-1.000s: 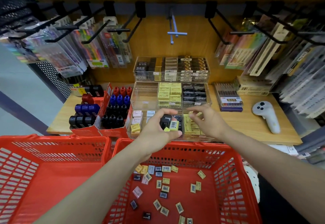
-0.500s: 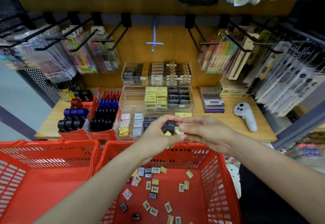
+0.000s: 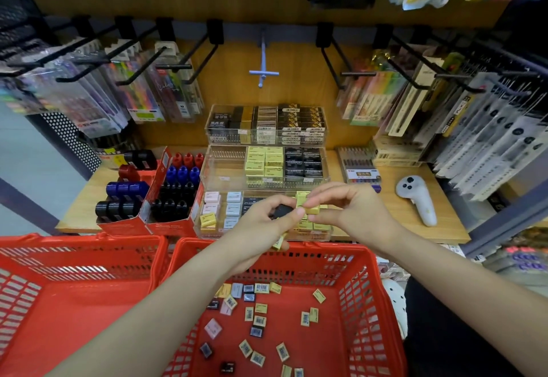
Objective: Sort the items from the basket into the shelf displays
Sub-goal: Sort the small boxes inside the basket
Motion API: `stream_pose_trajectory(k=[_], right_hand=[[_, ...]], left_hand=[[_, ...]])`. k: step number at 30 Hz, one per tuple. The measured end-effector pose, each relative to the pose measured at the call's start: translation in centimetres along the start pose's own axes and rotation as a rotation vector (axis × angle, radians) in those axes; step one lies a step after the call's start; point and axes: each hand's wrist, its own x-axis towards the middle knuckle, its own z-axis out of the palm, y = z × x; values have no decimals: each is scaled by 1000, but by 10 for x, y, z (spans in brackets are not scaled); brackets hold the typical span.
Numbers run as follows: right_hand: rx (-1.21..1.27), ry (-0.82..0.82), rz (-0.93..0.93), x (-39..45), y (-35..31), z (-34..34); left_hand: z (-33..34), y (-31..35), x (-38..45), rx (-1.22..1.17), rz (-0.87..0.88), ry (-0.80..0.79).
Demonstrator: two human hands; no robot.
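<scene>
Yellow eraser (image 3: 312,209) half-hidden between right hand (image 3: 353,210) fingers.

Left hand (image 3: 261,222), right hand (image 3: 353,210) both pinching

Red basket (image 3: 367,302), yellow eraser (image 3: 312,209)

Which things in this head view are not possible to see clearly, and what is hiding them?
- Black eraser: mostly hidden in the left hand; its label cannot be seen.
- Front clear tray: both hands cover its middle compartments.
- Yellow eraser: the right hand pinches it; its print is too small to read.
- Loose erasers in the red basket: labels too small, and the lowest are cut by the bottom edge.
</scene>
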Motion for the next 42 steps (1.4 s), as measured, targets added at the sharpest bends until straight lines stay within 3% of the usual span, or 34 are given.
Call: stream_pose_trajectory(k=[6, 11, 14, 19, 29, 37, 42], right_hand=[[109, 13, 112, -4, 1, -1], [-302, 167, 94, 3, 26, -11], [-580, 169, 99, 6, 54, -17], [-525, 181, 128, 16, 86, 11], [-648, 265, 84, 31, 108, 28], [-571, 288, 125, 29, 89, 33], [-126, -39, 99, 24, 24, 39]], left_hand=[[-1, -1, 1, 31, 16, 43], [-4, -4, 6, 27, -16, 152], [-11, -7, 11, 49, -52, 219], [-13, -10, 14, 30, -67, 217], [-20, -6, 11, 6, -66, 167], [-20, -9, 7, 49, -52, 133], [-21, -6, -4, 199, -19, 92]])
